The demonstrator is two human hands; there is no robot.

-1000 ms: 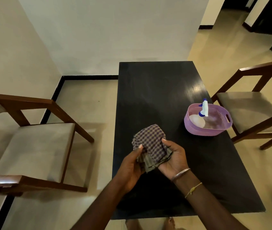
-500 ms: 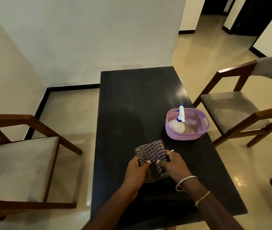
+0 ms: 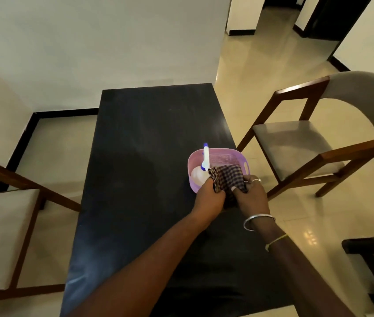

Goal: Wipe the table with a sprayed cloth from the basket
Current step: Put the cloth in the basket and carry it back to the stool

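Observation:
A folded purple checked cloth [image 3: 228, 178] is gripped from both sides by my left hand [image 3: 211, 197] and my right hand [image 3: 253, 194]. Its upper part hangs over the near rim of the lilac plastic basket [image 3: 225, 154]. The basket stands near the right edge of the black table [image 3: 145, 161]. A white spray bottle [image 3: 201, 171] with a blue collar lies inside the basket at its left end, nozzle pointing up. My hands hide the basket's near wall.
A wooden chair with a grey seat [image 3: 300, 145] stands right of the table, close to the basket. Another such chair [image 3: 1, 232] stands on the left. A dark piece of furniture [image 3: 373, 250] sits at the lower right. White walls close the far end.
Both hands have carried the cloth from the table's middle to the right, up over the basket's near rim. The camera has swung right as well.

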